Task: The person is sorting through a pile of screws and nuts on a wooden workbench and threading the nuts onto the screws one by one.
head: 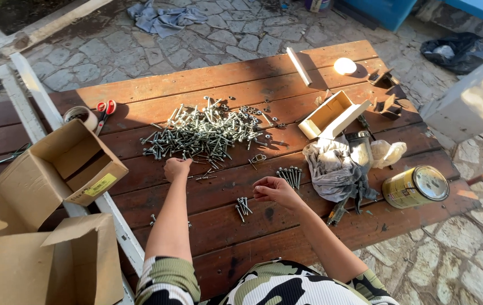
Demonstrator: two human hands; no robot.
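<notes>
Nearest the lens: striped camouflage sleeves, two bare forearms stretched over a wooden table. Left hand curled into a loose fist, knuckles up, resting at the near edge of a big pile of screws; impossible to tell what sits inside the closed fingers. Right hand hovering low, fingertips pinched together, whatever they pinch too small to make out. Just left of that hand, a small cluster of screws; just beyond it, another neat bunch.

Around the work: grey rag crumpled on the right, touching a small jar. Tin can lying on its side near the table's right edge. Small open box behind the rag, a white stick and a round pale lid farther back. Tape roll and red-handled scissors at far left. Open cardboard box at the left edge, another cardboard box below it, both well apart from the hands.

Under all of it: dark red planks, strong low sun, long shadows. Stone paving beyond, a grey cloth dropped on it, a black bag at upper right.
</notes>
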